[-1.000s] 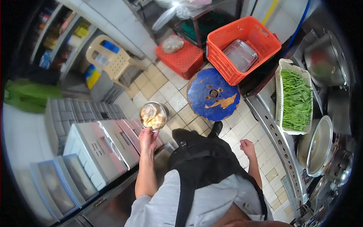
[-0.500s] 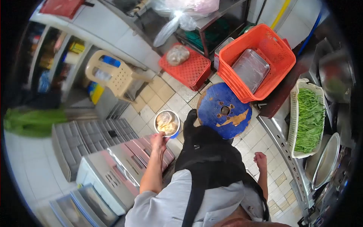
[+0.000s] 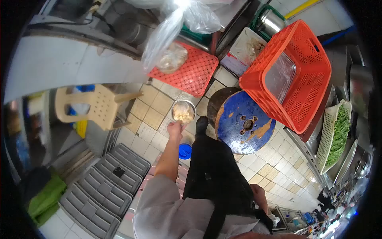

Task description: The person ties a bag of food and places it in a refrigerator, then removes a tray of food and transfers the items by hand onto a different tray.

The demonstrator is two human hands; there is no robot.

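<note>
Our left hand (image 3: pixel 175 129) stretched forward, gripping round steel bowl of pale food (image 3: pixel 183 112); right hand (image 3: pixel 258 192) low, grip unclear. Blue round wooden spool top (image 3: pixel 244 121) close right, bare tiled floor (image 3: pixel 153 109) left.

A blue round wooden spool end (image 3: pixel 244 121) lies on the tiled floor (image 3: pixel 159 99) near centre. At two o'clock a tall orange plastic crate (image 3: pixel 306 75) holds a metal tray (image 3: pixel 280 77). At twelve o'clock a flat red crate (image 3: pixel 191 73) carries a bagged bundle (image 3: pixel 172 59). A beige plastic chair (image 3: pixel 93 105) stands at nine o'clock. At three o'clock a white basket (image 3: pixel 327 137) holds green vegetables (image 3: pixel 340 133). Grey trays (image 3: pixel 107 191) are stacked at seven o'clock.
</note>
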